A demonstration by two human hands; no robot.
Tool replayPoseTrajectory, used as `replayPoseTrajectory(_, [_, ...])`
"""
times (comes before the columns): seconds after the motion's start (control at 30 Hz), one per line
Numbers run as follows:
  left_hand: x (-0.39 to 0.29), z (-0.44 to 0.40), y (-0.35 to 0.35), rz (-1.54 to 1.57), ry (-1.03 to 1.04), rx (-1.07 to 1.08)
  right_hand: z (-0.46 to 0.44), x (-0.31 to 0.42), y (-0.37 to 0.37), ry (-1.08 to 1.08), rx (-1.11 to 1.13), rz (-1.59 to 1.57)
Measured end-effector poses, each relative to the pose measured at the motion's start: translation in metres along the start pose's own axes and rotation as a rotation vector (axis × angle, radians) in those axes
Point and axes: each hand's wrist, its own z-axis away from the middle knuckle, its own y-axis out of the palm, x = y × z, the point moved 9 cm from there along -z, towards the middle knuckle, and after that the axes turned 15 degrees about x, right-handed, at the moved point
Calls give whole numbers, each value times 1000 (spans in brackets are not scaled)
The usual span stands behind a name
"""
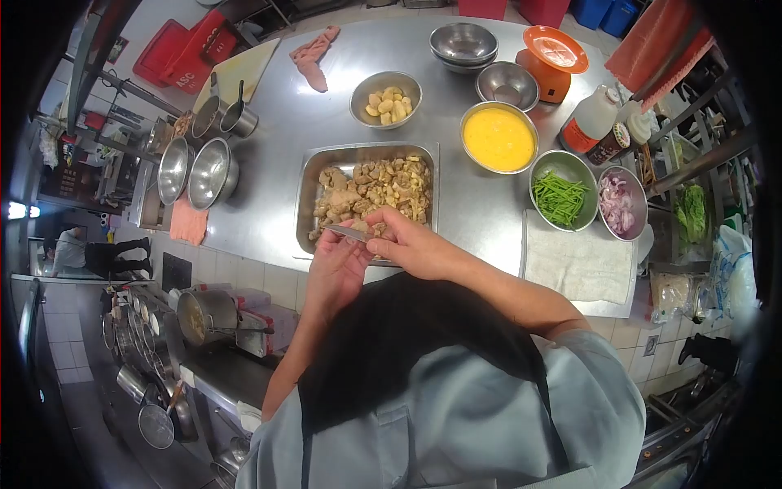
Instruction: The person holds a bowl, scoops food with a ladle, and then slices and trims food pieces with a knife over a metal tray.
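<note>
Over the near edge of a steel tray (300,204) my two hands meet. My left hand (340,259) has its fingers curled around a small piece I cannot make out clearly. My right hand (407,244) is closed on a small knife (347,233), whose blade points left across my left fingers. Inside the tray, knobbly brown ginger-like pieces (336,196) lie at the left and smaller chopped or peeled bits (399,183) at the right. Behind the tray, a steel bowl (360,88) holds pale yellow peeled pieces (389,106).
Right of the tray are bowls of yellow liquid (498,140), green beans (559,199) and sliced onions (619,204), an orange scale (544,77), bottles (593,118) and a white cloth (578,261). Empty bowls (210,174) and pots (239,121) stand left. A person (81,253) is far left.
</note>
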Motion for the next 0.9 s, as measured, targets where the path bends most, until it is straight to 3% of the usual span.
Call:
replayPoseTrajectory(0.17, [-4,1,7,14,4,16,-1,1,2,-6,75,-39])
replayPoseTrajectory(0.27, [-3,1,17,97,-31,53,-4,-8,4,-31,130,-198])
replayPoseTrajectory(0.37, [2,2,6,143,-52,107,1,-18,9,77,218,-470])
replayPoseTrajectory(0.47, [5,1,6,172,-99,181,3,-25,6,107,240,-487])
replayPoseTrajectory(0.67, [0,4,7,49,-105,106,10,-40,-7,195,175,-701])
replayPoseTrajectory(0.77, [0,1,1,-1,-46,80,11,-30,-10,189,114,-602])
replayPoseTrajectory(0.9, [3,0,-9,17,-39,44,5,-12,-7,124,142,-246])
